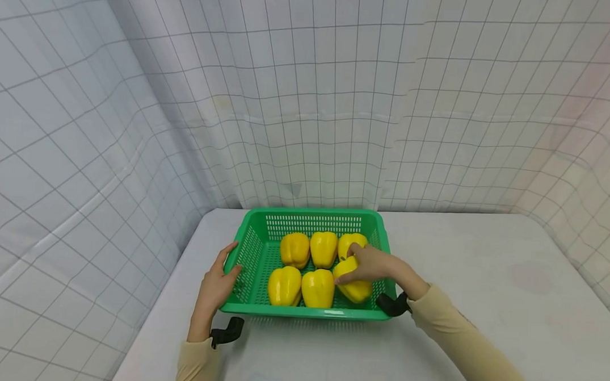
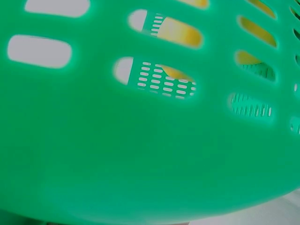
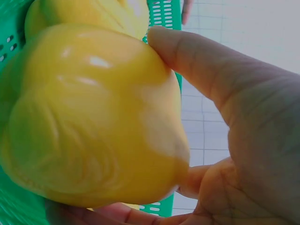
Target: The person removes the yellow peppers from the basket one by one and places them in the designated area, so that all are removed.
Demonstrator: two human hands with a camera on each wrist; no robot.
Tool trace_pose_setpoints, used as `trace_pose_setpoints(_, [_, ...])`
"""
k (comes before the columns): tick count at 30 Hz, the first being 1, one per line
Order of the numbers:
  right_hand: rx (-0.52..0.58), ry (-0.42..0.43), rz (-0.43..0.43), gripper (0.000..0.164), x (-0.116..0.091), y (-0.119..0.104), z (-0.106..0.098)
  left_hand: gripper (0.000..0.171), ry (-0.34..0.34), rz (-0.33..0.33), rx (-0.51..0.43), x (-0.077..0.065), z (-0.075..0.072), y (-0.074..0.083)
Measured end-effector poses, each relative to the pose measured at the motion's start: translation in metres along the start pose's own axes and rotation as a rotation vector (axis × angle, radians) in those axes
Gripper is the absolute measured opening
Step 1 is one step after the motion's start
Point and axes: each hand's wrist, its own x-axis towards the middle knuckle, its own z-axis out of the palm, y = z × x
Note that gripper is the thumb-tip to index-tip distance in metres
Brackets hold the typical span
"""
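Note:
A green plastic basket point(image 1: 305, 312) with slotted walls holds several yellow bell peppers point(image 1: 283, 286) in two rows. My right hand point(image 1: 370, 264) grips the front-right bell pepper point(image 1: 355, 291) from above, inside the basket. The right wrist view shows that pepper point(image 3: 93, 117) up close, with the thumb on one side and fingers curled round the other. At the basket's left side, my left hand point(image 1: 216, 287) holds the rim. Only the slotted green wall point(image 2: 131, 150) fills the left wrist view, so the left fingers are hidden there.
The basket stands on a white table point(image 1: 460, 265), close to its far edge. White grid-patterned curtains point(image 1: 309, 100) hang behind the table and on both sides. Each wrist carries a black camera mount point(image 1: 393, 304).

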Motion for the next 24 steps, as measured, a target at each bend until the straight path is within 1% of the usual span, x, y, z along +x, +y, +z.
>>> trace_pose_setpoints(12, [0.060,0.079,-0.017,0.069,-0.0044,0.0021,0.0022,0.054,0.003,0.011,0.010,-0.0005,-0.0003,-0.0011])
trace_pose_setpoints(16, [0.086,0.109,-0.052,0.071,-0.0050,0.0038,0.0028,0.054,-0.001,0.006,0.008,-0.0014,-0.0012,-0.0004])
trace_pose_setpoints(21, [0.145,0.145,-0.099,0.074,-0.0061,0.0069,0.0031,0.054,-0.005,0.008,0.004,-0.0013,-0.0014,-0.0002])
trace_pose_setpoints(24, [0.170,0.177,-0.112,0.076,-0.0074,0.0083,0.0030,0.054,0.001,0.012,0.004,-0.0012,-0.0006,-0.0003])
